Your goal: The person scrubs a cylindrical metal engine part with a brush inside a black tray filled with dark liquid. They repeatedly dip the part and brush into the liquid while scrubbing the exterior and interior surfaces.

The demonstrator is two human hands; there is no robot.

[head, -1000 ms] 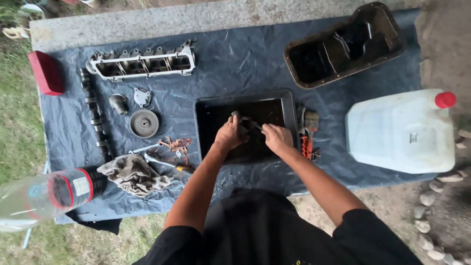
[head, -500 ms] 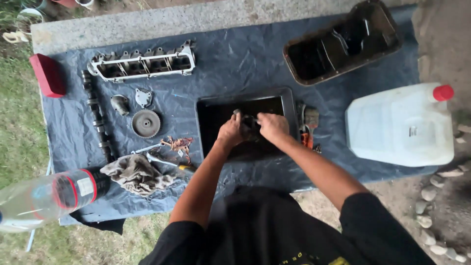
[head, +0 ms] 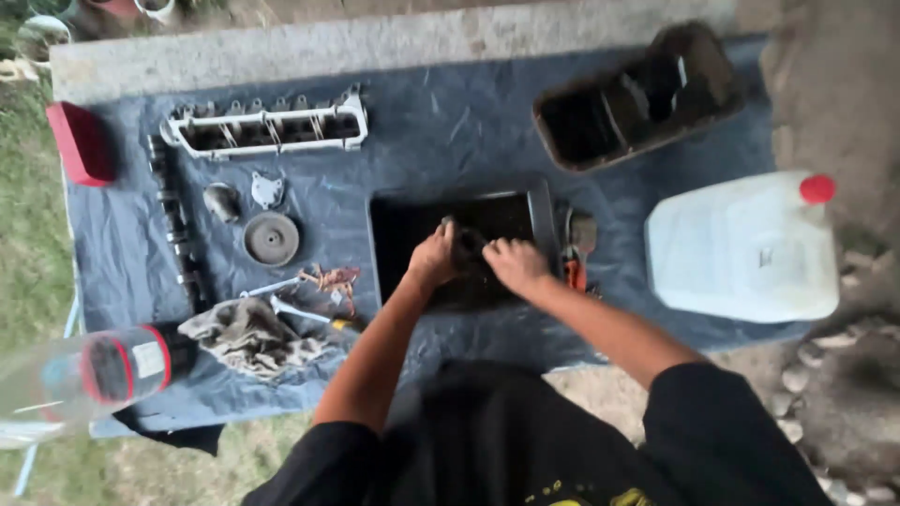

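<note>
My left hand (head: 433, 258) and my right hand (head: 515, 263) are together over a black rectangular tray (head: 542, 214) on the blue tarp (head: 450, 141). Between them they grip a small dark part (head: 466, 245) held inside the tray. The part is dark and blurred, so its shape is unclear. Both forearms reach in from the bottom of the view.
A metal cylinder-head-like casting (head: 267, 126), a camshaft (head: 173, 220), a round pulley (head: 272, 238), a rag (head: 246, 335) and tools lie on the left. A rusty oil pan (head: 637, 98) lies at back right, a white jerrycan (head: 745, 248) at right, a clear bottle (head: 89, 370) at front left.
Both hands have shifted slightly left and closer together over the tray, still working the dark part. The camera view has tilted a little.
</note>
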